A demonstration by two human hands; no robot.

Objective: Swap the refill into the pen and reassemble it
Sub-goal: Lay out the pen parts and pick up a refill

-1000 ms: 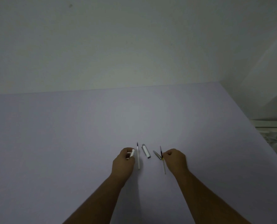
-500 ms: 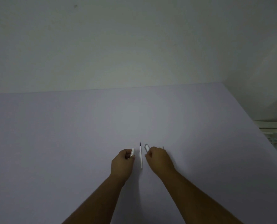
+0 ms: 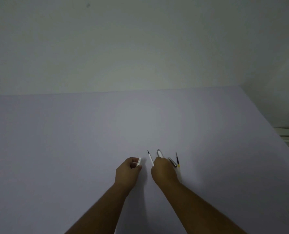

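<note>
Nearest, left hand [image 3: 128,173] curled shut around a white barrel piece [image 3: 139,162]. At its 3 o'clock, right hand [image 3: 164,170], fingers [image 3: 159,160] closing on another white pen section [image 3: 159,153]; grip hidden, cannot tell. Between hands, white refill [image 3: 150,158] flat on bench [image 3: 72,141]. Farther toward 2 o'clock, metal clip piece [image 3: 172,161] and dark refill [image 3: 177,159]. Risk, likely: knuckles nudging loose refills, mixing old with new.

Table [image 3: 72,149]: matt, smooth lavender surface. Pen barrel [image 3: 159,153]: glossy white plastic. Clip piece [image 3: 172,161]: shiny metal.
</note>
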